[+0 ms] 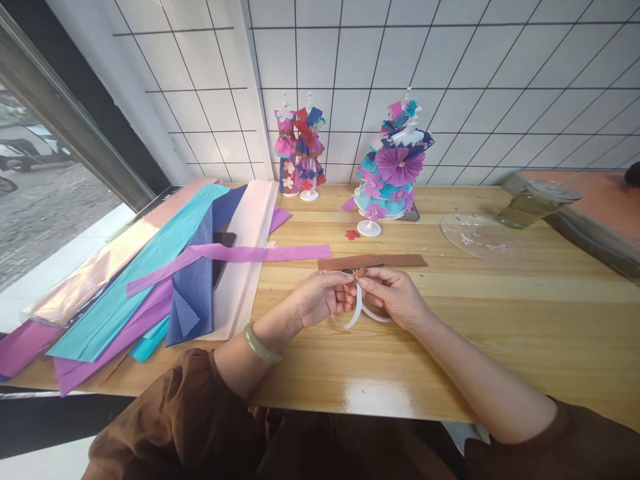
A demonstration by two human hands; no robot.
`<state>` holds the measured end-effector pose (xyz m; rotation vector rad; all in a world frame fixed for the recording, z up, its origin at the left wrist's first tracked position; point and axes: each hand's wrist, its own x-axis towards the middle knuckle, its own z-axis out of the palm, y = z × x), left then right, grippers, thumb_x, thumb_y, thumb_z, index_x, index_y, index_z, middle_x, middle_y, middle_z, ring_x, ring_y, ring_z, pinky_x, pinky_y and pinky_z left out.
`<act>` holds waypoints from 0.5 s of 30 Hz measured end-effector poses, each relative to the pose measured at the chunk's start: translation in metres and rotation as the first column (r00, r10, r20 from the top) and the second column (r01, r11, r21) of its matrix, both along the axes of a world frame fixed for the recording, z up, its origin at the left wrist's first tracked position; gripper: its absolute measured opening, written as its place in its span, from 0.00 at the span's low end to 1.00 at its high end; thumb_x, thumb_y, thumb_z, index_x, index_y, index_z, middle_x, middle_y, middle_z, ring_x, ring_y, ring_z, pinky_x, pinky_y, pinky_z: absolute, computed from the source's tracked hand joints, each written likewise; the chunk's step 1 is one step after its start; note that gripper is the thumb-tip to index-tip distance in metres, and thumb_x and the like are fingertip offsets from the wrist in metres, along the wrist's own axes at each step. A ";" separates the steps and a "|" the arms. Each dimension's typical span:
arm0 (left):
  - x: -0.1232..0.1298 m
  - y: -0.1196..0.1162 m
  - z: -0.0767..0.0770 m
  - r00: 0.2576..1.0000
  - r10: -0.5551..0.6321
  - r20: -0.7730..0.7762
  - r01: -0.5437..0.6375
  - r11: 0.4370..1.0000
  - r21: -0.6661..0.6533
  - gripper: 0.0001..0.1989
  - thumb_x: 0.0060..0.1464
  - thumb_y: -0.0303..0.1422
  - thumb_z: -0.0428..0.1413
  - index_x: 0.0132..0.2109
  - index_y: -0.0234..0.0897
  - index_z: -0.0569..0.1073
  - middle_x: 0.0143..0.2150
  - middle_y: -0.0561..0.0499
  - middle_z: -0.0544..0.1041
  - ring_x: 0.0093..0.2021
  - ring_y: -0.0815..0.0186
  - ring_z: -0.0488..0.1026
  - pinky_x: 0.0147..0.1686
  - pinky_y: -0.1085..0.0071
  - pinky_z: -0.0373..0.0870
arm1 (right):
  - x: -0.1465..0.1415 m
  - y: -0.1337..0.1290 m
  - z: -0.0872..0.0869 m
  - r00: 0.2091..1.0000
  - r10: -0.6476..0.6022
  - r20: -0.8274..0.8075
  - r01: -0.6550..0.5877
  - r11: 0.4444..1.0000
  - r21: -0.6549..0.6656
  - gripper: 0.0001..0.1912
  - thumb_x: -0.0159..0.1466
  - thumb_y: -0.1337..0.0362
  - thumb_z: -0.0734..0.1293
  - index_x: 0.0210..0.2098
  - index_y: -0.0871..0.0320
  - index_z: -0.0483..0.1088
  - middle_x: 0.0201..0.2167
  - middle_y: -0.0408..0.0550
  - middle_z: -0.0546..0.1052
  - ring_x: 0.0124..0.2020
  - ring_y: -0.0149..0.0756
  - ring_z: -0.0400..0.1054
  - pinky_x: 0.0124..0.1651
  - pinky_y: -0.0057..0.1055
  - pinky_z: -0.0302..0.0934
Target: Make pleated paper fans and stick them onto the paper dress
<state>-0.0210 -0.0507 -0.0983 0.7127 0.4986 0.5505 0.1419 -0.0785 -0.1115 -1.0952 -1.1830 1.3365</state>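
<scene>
Above the wooden table, my left hand and my right hand meet, fingertips pinched together on a small brown paper piece. A narrow white strip hangs down between them, and a pale looped band, perhaps a tape roll, shows under my right hand's fingers. Just beyond my hands lies a flat brown paper strip. A long purple strip stretches left from there, over the paper stack. Whatever lies beneath my fingers is partly hidden.
Colored crepe papers cover the left side, with a dark phone among them. Small dress stands and a larger dress form stand near the tiled wall. A clear plate and a cup are at right.
</scene>
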 end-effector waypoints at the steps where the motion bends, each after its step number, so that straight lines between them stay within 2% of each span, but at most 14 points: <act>1: 0.000 0.000 0.000 1.000 0.010 -0.006 -0.010 1.000 0.008 0.09 0.47 0.33 0.55 0.27 0.29 0.70 0.25 0.49 0.70 0.23 0.73 0.66 0.28 0.74 0.63 | 0.000 0.000 0.000 1.000 -0.008 0.012 0.007 1.000 0.011 0.11 0.52 0.58 0.69 0.32 0.58 0.73 0.20 0.41 0.71 0.15 0.20 0.52 0.17 0.23 0.45; 9: 0.000 0.000 -0.002 0.995 0.076 -0.058 -0.070 0.992 0.102 0.10 0.47 0.33 0.54 0.27 0.28 0.71 0.25 0.49 0.70 0.23 0.74 0.66 0.27 0.74 0.63 | -0.003 -0.002 0.004 0.995 -0.046 0.092 0.043 0.998 0.035 0.11 0.53 0.57 0.68 0.28 0.59 0.72 0.19 0.41 0.71 0.15 0.21 0.51 0.18 0.24 0.46; 15: 0.003 -0.002 0.001 0.990 0.085 -0.108 -0.070 0.988 0.134 0.12 0.47 0.36 0.55 0.26 0.28 0.70 0.23 0.48 0.70 0.21 0.74 0.65 0.25 0.75 0.61 | -0.004 -0.003 0.004 0.997 -0.033 0.077 0.031 0.999 0.028 0.12 0.54 0.56 0.67 0.26 0.60 0.69 0.19 0.43 0.70 0.15 0.21 0.50 0.16 0.23 0.46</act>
